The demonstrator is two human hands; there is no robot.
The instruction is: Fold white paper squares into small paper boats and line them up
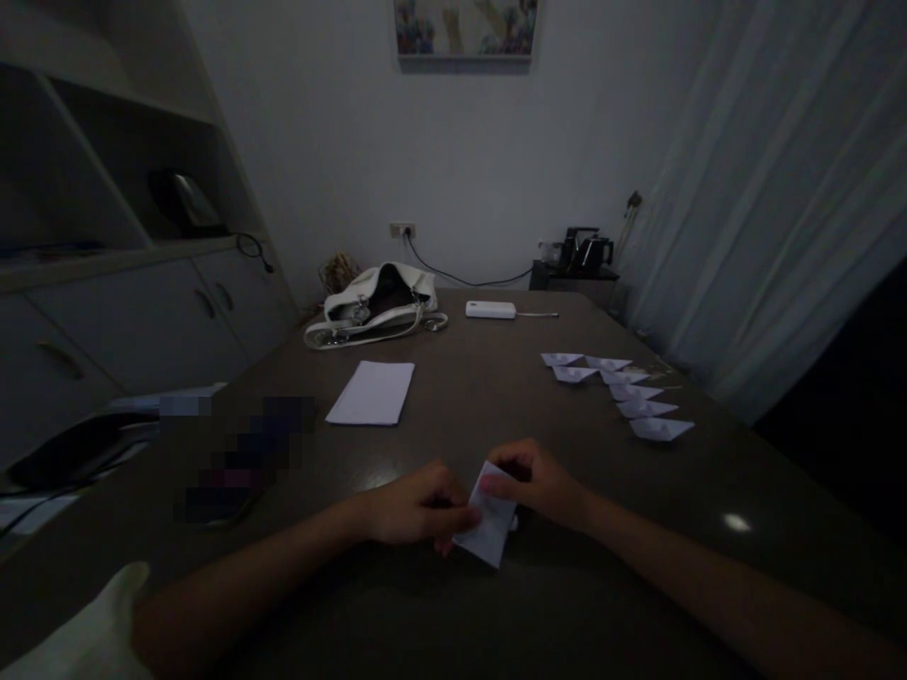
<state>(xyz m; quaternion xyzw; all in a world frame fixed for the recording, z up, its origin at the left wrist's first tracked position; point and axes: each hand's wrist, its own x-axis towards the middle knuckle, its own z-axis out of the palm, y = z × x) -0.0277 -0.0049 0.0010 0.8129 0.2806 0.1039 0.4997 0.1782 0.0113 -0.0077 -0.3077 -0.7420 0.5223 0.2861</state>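
Between my two hands is a small piece of folded white paper (493,531), held tilted just above the near part of the table. My left hand (421,505) pinches its left edge, thumb on the front face. At the upper right edge, my right hand (535,484) grips it with the thumb in front and curled fingers behind. The back of the folded paper is hidden. Several folded paper boats (648,409) stand in a slanting group on the right. A stack of white paper sheets (372,393) lies left of centre, beyond my left hand.
A white handbag (386,297) rests at the table's far left. Near the far edge lies a white power strip or similar device (490,310) with a short cord. A pixelated dark object (241,463) is on the left. Kettles (591,251) stand on a small side table behind.
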